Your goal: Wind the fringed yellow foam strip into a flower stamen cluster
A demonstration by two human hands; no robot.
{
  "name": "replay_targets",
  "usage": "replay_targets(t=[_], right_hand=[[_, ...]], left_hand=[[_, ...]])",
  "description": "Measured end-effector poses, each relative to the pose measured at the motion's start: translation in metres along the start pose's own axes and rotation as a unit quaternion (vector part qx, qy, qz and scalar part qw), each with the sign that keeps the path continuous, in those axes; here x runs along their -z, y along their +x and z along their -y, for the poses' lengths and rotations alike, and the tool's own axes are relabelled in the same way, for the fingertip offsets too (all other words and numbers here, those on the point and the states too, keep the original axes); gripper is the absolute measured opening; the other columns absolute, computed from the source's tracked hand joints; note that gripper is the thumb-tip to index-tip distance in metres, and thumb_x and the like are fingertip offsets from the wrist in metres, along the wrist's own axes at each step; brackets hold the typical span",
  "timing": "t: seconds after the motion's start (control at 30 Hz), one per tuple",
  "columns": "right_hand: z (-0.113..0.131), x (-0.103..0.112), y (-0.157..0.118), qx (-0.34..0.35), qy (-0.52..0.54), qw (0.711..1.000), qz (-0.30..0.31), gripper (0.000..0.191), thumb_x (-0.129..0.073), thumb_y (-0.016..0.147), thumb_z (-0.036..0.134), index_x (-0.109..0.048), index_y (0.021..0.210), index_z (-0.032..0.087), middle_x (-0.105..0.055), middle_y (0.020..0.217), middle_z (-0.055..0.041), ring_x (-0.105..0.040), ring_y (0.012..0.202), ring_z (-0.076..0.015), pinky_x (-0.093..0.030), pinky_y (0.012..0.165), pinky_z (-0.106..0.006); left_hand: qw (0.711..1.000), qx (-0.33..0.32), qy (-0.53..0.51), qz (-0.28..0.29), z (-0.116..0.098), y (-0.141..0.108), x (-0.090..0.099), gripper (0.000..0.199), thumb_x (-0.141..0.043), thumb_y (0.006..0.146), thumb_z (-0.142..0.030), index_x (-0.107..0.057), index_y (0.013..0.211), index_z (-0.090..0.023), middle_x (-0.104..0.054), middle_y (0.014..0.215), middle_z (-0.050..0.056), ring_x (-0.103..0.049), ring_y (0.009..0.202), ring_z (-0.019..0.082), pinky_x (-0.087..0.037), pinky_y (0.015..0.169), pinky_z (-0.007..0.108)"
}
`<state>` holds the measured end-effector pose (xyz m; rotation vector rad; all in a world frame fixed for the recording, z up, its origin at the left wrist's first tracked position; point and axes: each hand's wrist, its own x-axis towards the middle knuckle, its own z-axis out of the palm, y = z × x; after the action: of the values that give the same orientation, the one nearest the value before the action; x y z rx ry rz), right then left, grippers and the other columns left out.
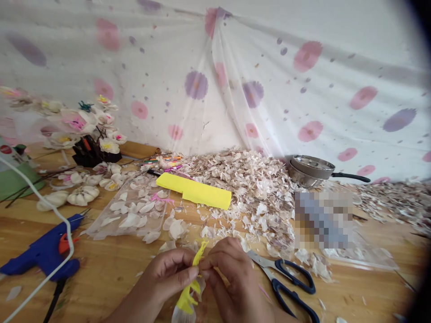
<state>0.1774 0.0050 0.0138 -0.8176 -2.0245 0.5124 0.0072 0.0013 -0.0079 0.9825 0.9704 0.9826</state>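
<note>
At the far left of the frame, a green object point(15, 181) sat beside a black holder point(96, 154) of white and pink artificial flowers point(79, 125), with loose white blooms point(81, 195) on the wooden table point(111, 287) below. A blue hot glue gun point(43, 251) with a white cord point(69, 237) lay at the lower left. Right of the blooms, a clear plastic sheet point(129, 215) carried white petals point(131, 220), and a yellow foam sheet point(193, 190) lay just beyond it against a large heap of petal scraps point(256, 193).

At lower centre, the left hand point(168, 273) and right hand point(235, 278) met above the table. The fingers point(188, 273) of both hands were pressed together, pinching a yellow fringed strip point(193, 287) between them; a pale petal point(182, 316) showed at its lower end. Black-handled scissors point(283, 282) lay just right of the right hand, partly under it. Farther right, a pixelated patch point(323, 220) hid what lay there, and a stainless steel saucepan point(310, 170) stood at the upper right, before a spotted cloth point(336, 67).
</note>
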Motion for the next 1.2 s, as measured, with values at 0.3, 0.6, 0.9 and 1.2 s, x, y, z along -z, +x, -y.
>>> replay_targets(t=[0.3,0.6,0.9,1.2], right_hand=[[-0.0007,-0.0033,-0.0038,-0.024,-0.061,0.997,0.029,0.016,-0.042,0.087,0.012,-0.048,0.073,0.019,-0.058,0.072,-0.0022,-0.05,0.074,-0.0176,-0.037,0.069,-0.031],[-0.0029,-0.0032,-0.005,-0.013,-0.067,0.996,0.054,0.017,-0.041,0.084,0.015,-0.04,0.067,0.019,-0.054,0.067,-0.0013,-0.047,0.069,-0.0163,-0.033,0.066,-0.03],[-0.0005,-0.0041,-0.0045,-0.064,0.014,0.997,0.036,0.025,-0.036,0.088,0.021,-0.031,0.063,0.02,-0.05,0.062,-0.0003,-0.044,0.062,-0.0142,-0.033,0.062,-0.028],[0.0001,-0.0026,-0.0079,-0.065,0.006,0.998,0.025,0.017,-0.043,0.09,0.022,-0.046,0.073,0.019,-0.055,0.071,-0.0017,-0.049,0.072,-0.0162,-0.035,0.068,-0.029]], left_hand=[[0.998,-0.016,0.06,-0.001,-0.0009,-0.0019,-0.002,0.026,-0.074,0.069,-0.044,-0.07,0.069,-0.018,-0.065,0.071,0.003,-0.058,0.071,0.018,-0.047,0.065,0.024],[0.988,-0.048,0.147,0.018,0.0036,-0.0013,-0.001,0.031,-0.067,0.072,-0.047,-0.065,0.067,-0.017,-0.063,0.073,0.005,-0.058,0.071,0.02,-0.047,0.065,0.027],[0.994,-0.018,0.098,0.034,0.0043,-0.0008,-0.0014,0.032,-0.07,0.071,-0.049,-0.067,0.07,-0.017,-0.063,0.072,0.003,-0.059,0.071,0.018,-0.048,0.065,0.025],[0.999,0.031,0.008,0.029,0.0055,-0.0017,-0.0024,0.029,-0.076,0.067,-0.045,-0.067,0.071,-0.018,-0.063,0.065,0.001,-0.058,0.061,0.015,-0.047,0.057,0.022]])
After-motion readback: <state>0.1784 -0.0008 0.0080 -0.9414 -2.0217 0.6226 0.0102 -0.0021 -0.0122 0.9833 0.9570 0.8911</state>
